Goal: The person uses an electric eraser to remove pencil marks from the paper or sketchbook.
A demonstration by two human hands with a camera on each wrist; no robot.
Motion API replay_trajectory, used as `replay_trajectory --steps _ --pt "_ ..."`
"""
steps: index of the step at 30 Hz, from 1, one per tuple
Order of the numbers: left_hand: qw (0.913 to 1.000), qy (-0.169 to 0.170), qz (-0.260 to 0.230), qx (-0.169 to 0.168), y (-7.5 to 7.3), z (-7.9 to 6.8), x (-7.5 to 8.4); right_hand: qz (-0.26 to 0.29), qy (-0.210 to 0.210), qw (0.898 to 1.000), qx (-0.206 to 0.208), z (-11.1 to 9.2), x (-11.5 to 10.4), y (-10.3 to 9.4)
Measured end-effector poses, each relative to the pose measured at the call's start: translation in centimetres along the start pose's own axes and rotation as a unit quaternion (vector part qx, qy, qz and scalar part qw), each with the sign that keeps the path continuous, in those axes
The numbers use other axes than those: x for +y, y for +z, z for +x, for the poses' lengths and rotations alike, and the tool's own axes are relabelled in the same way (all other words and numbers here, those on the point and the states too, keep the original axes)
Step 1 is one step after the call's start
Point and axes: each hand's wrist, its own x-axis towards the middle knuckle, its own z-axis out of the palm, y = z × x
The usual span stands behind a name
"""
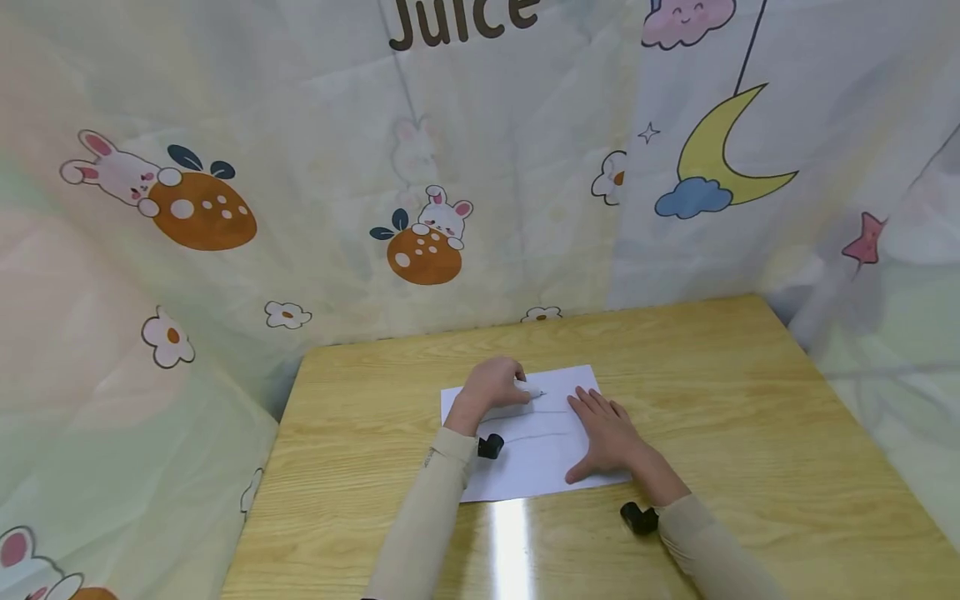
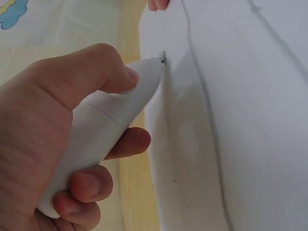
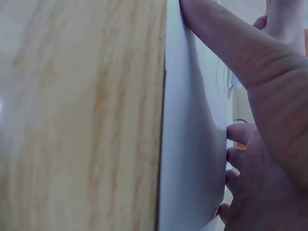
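Observation:
My left hand (image 1: 495, 383) grips a white utility knife (image 2: 103, 115), a rounded body with a seam and a small, pale, blade-like tip. In the left wrist view the thumb lies along its upper side, with fingers curled beneath. The tip meets a white sheet of paper (image 1: 532, 467) close to its far edge. Long, slightly wavy grey lines run across the sheet, and a fainter one trails from the tip. My right hand (image 1: 609, 435) lies spread on the sheet's right side, thumb and fingertips pressing it; the right wrist view shows the thumb near the paper's edge.
The sheet lies on a light wood-grain table (image 1: 360, 467). Behind and beside it hangs a printed cloth (image 1: 525, 208). Black devices sit at the wrists, the left one (image 1: 491, 447) over the paper and the right one (image 1: 639, 518) over the wood.

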Motion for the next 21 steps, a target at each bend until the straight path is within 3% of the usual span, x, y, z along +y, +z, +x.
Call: replay_trajectory --steps 9,13,21 --pt "0.9994 0.026 -0.019 0.008 0.3 -0.3 0.0 0.001 0.008 1.000 -0.006 0.0 -0.4 -0.2" --pt "0.9994 0.011 -0.025 0.022 0.3 -1.2 -1.0 -0.002 0.009 1.000 -0.002 0.1 -0.2 0.0" --pt "0.9981 -0.015 -0.043 0.041 0.6 -4.3 -4.0 0.001 -0.002 1.000 0.010 0.1 0.1 0.4"
